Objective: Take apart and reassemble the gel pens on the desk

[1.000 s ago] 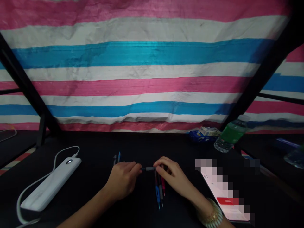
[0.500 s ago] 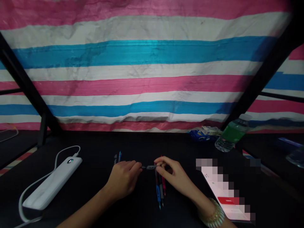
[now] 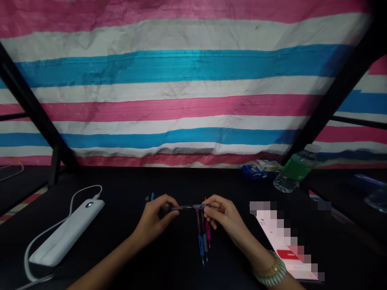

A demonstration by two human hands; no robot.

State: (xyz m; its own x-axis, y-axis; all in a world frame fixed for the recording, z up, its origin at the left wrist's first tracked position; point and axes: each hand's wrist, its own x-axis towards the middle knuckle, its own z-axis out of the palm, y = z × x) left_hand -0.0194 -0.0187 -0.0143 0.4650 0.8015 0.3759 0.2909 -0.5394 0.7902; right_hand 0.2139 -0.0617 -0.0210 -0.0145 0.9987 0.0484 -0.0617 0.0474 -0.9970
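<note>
A dark pen (image 3: pixel 186 208) lies level between my two hands, above the black table. My left hand (image 3: pixel 157 219) pinches its left end between thumb and fingers. At the other end, the fingertips of my right hand (image 3: pixel 225 215) close on the pen near its grey part. Below this pen, a blue pen (image 3: pixel 201 244), a dark grey pen (image 3: pixel 206 243) and a pink pen (image 3: pixel 208 233) lie side by side, their upper ends partly hidden. Behind my left hand show the ends of another blue pen (image 3: pixel 152 195) and a dark pen (image 3: pixel 147 199).
A white power bank (image 3: pixel 68 233) with a white cable (image 3: pixel 45 235) lies at the left. To the right is a lit phone (image 3: pixel 281 241), partly blurred out. A green-labelled bottle (image 3: pixel 294 171) and small boxes (image 3: pixel 256 172) stand at the back right, before a striped sheet (image 3: pixel 193 108).
My left hand has turned, its thumb and fingers now showing around the pen. More of the pen's length shows between my hands. The pens on the table have stayed in place.
</note>
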